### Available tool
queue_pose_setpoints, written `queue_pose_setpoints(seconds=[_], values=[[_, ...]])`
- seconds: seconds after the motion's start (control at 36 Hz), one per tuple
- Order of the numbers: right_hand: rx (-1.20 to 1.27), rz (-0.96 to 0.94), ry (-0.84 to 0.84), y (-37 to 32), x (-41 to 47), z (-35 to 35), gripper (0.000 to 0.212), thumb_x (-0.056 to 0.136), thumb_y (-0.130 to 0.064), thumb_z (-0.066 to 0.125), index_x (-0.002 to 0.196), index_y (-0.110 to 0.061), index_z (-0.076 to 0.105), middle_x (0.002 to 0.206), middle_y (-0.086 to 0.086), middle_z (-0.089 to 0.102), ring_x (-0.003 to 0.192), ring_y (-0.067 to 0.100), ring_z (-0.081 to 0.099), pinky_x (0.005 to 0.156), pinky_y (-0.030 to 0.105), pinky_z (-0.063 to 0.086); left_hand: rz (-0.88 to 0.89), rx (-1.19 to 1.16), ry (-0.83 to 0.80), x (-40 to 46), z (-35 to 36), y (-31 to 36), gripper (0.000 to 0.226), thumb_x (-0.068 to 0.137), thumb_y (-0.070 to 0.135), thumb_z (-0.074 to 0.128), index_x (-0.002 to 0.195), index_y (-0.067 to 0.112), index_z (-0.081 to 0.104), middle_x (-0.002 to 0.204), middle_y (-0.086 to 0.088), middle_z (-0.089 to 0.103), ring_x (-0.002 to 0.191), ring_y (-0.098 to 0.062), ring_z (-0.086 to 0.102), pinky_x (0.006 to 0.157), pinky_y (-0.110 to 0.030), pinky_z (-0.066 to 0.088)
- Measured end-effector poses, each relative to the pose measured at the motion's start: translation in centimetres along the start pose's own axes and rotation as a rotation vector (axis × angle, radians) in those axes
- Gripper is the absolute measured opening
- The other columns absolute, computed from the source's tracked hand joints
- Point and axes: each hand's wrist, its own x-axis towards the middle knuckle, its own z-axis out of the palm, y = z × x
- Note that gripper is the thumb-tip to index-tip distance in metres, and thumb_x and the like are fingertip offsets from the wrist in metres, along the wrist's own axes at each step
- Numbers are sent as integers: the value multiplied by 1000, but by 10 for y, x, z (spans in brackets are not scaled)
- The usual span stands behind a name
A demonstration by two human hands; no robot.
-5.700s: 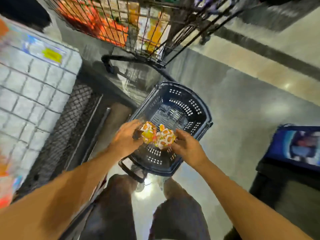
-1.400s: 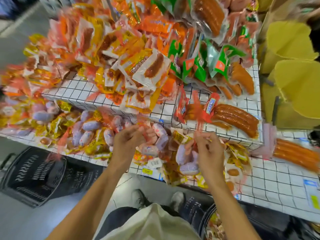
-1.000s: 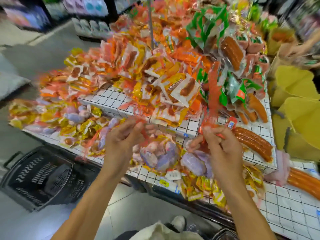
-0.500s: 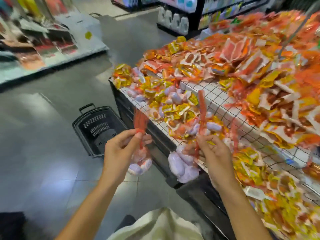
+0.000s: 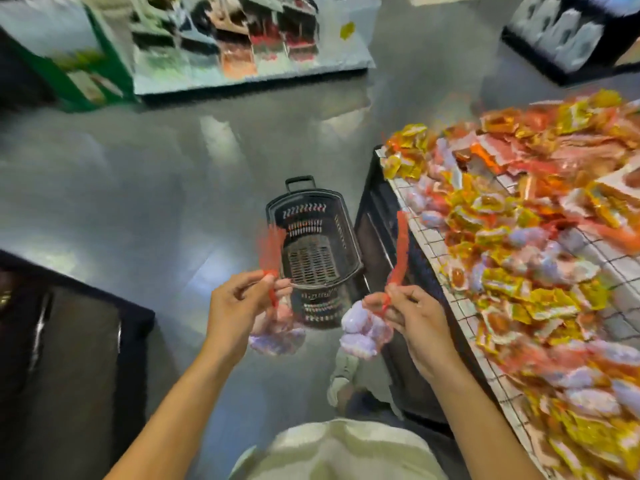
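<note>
My left hand [image 5: 239, 303] pinches the red neck of a net bag [image 5: 277, 336] of pale purple packets, which hangs below it. My right hand [image 5: 414, 315] pinches the red neck of a second net bag [image 5: 362, 332] of the same purple packets. Both bags hang in the air just in front of a dark plastic shopping basket [image 5: 313, 258] that stands on the floor, its bottom bare. The red net tails stick up above each hand.
A wire-grid display table [image 5: 429, 237] heaped with yellow, orange and purple snack packets runs along the right. A dark low stand [image 5: 69, 344] is at the left. Grey shiny floor [image 5: 138, 188] lies ahead, with shelving at the back. My shoe [image 5: 341, 375] is below the bags.
I have turned left from the display table toward the basket. Both hands, each with a net bag lifted off the table, have moved over the floor near the basket.
</note>
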Motion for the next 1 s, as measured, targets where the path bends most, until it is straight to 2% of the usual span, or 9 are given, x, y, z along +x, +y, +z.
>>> queue_pose_setpoints(seconds=[0.08,0.17,0.22,0.39,0.5,0.61,0.75,0.86,1.0], values=[[-23,44,-109,-3,43,9,23,102,-24,59,98,-2,59,96,20,77,91,34,76,71,29,61,-21,81,69,25,2,0,18,94,2,62,106,-11,66,102,-32,71,98,-44,71,91,-49,58],[-48,83,-175,-7,86,14,25,103,-27,58,98,-2,56,96,19,78,90,36,76,72,44,60,-70,114,107,50,8,2,10,94,7,65,101,2,71,93,-16,78,94,-39,74,79,-34,61],[-57,116,-189,-10,114,15,25,104,-27,56,98,-2,55,97,18,78,90,36,77,78,47,55,-95,137,139,67,15,3,9,94,8,65,100,4,71,93,-14,78,93,-37,74,82,-38,62],[-103,143,-215,-24,186,25,28,105,-24,53,101,4,56,96,18,78,89,32,77,62,30,60,-119,216,230,124,34,0,9,94,14,68,99,12,74,101,-17,76,101,-41,70,97,-57,53],[-129,169,-183,-30,218,35,30,106,-23,52,103,7,56,95,16,78,89,30,77,65,27,60,-151,107,283,157,44,-3,17,95,6,64,108,-3,68,99,-21,75,97,-39,72,96,-54,55],[-196,194,-86,-27,255,46,30,105,-23,53,99,4,66,95,11,79,90,29,77,67,38,56,-192,2,295,199,47,-9,18,97,5,61,110,-6,65,92,-16,77,84,-27,76,85,-40,61],[-330,190,38,-16,291,73,43,104,-21,55,75,-41,80,78,-11,78,70,-2,70,59,12,50,-270,-40,273,260,40,-29,15,98,6,59,106,-4,67,90,-15,78,81,-23,76,71,-28,61],[-389,248,126,12,327,80,32,101,-24,60,77,-25,81,82,-5,78,80,3,72,76,24,54,-353,17,273,307,32,-58,9,96,8,63,100,6,71,92,-15,78,81,-20,75,77,-31,61],[-490,261,152,60,376,75,31,103,-29,56,77,-18,70,64,-11,65,65,4,55,69,34,42,-482,58,237,364,30,-109,9,94,10,66,94,9,75,85,-13,78,93,-37,73,89,-46,59]])
